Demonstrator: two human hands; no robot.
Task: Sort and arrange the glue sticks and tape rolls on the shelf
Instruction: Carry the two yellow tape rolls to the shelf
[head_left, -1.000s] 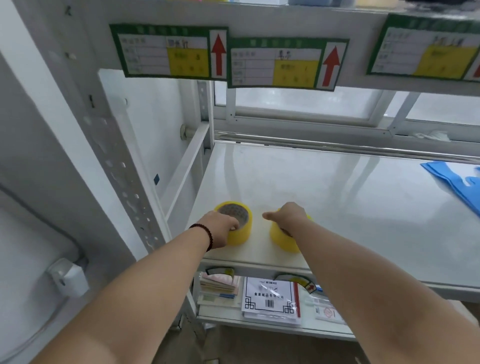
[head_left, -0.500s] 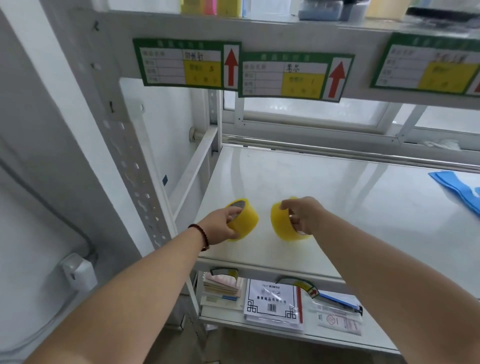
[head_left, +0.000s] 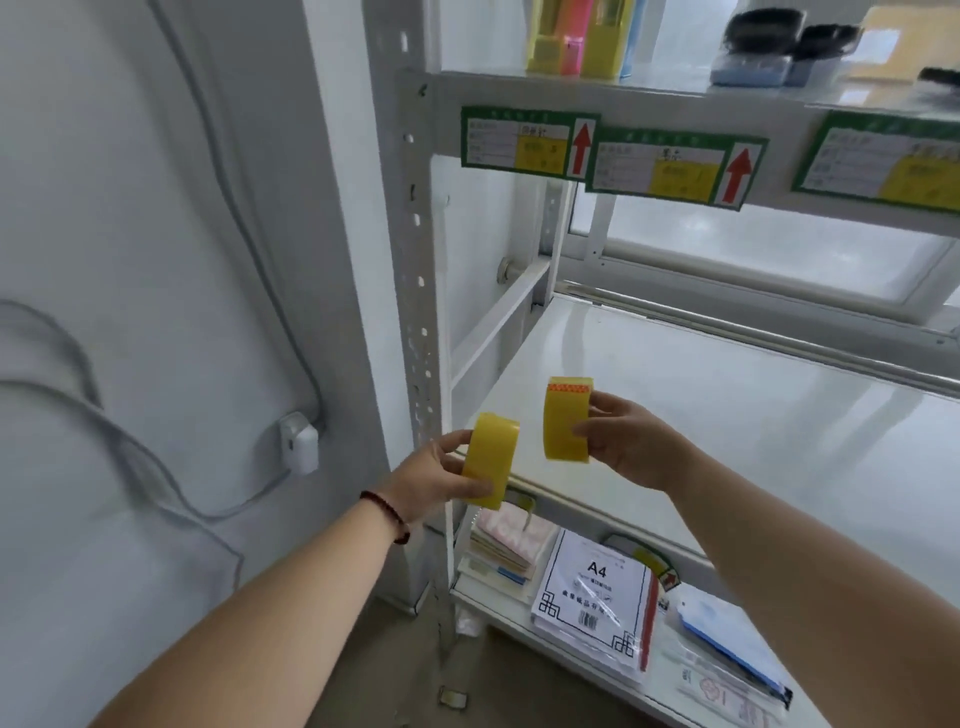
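both yellow tape rolls are now lifted off the white shelf (head_left: 727, 415). left hand (head_left: 436, 480) pinches left roll (head_left: 491, 460), right hand (head_left: 631, 447) pinches right roll (head_left: 566, 418).

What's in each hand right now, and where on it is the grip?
Left hand: yellow tape roll, pinched across its flat sides. Right hand: second yellow tape roll, pinched likewise.

A white metal shelving rack (head_left: 415, 291) stands against a pale wall (head_left: 156, 208). Left of the rack, grey cables (head_left: 249, 249) run to a small white box (head_left: 298, 441). Behind it, a bright frosted window (head_left: 753, 260).
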